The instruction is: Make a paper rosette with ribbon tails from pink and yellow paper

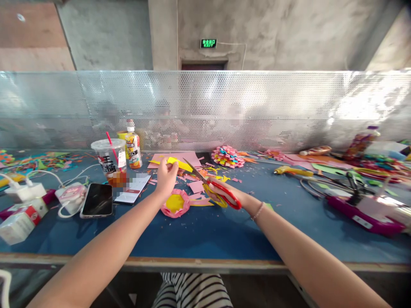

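Pinched in my left hand is a yellow paper strip, held up above the table. My right hand grips scissors with red handles, and their blades reach the strip's right end. Whether the blades are cutting through it I cannot tell. Just below my left hand lies a round pink crepe-edged paper piece with a yellow centre. Pink paper scraps and yellow strips lie between my hands. Behind them rests a pink paper sheet.
On the left stand a plastic cup with a red straw, a drink bottle, a black phone and a lit phone. A colourful paper pompom sits behind my right hand. A purple power strip with cables lies right. A perforated metal screen borders the back.
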Available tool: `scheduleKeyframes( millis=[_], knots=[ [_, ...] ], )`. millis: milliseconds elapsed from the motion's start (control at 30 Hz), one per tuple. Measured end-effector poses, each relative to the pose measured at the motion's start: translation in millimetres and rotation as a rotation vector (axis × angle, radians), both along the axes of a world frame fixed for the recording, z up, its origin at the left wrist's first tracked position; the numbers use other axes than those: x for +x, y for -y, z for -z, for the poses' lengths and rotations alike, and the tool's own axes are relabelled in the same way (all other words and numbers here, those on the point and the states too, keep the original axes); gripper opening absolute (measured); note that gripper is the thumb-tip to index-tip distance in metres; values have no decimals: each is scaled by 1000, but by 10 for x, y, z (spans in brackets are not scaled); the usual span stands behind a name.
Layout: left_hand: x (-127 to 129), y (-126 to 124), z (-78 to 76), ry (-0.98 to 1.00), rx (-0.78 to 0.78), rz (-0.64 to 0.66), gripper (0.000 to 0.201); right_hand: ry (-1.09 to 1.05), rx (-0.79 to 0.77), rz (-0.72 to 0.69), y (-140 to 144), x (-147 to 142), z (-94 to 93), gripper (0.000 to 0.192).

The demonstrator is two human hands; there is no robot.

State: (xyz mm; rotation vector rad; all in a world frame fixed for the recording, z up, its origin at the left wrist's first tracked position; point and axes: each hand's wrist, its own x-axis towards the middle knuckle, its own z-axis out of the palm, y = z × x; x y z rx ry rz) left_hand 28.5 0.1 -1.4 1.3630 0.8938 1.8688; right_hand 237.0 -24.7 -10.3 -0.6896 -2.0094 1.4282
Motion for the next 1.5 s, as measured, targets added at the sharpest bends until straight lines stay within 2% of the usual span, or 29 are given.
scheduleKeyframes(
  millis=[167,633,1000,1367,1500],
  knots=[
    [62,82,-23,47,5,17,25,-26,-13,56,45,-65,3,33],
    [72,109,-54,121,13,53,32,-44,4,26,102,-91,-56,36],
    [74,116,-82,182,-55,73,46,-89,-75,-3,-36,-35,110,32],
    [75,141,-95,117,-28,87,33,-100,-87,5,-43,-38,111,37],
    [94,177,-101,68,-31,78,28,-71,-32,2,-9,-55,74,37]
  ],
)
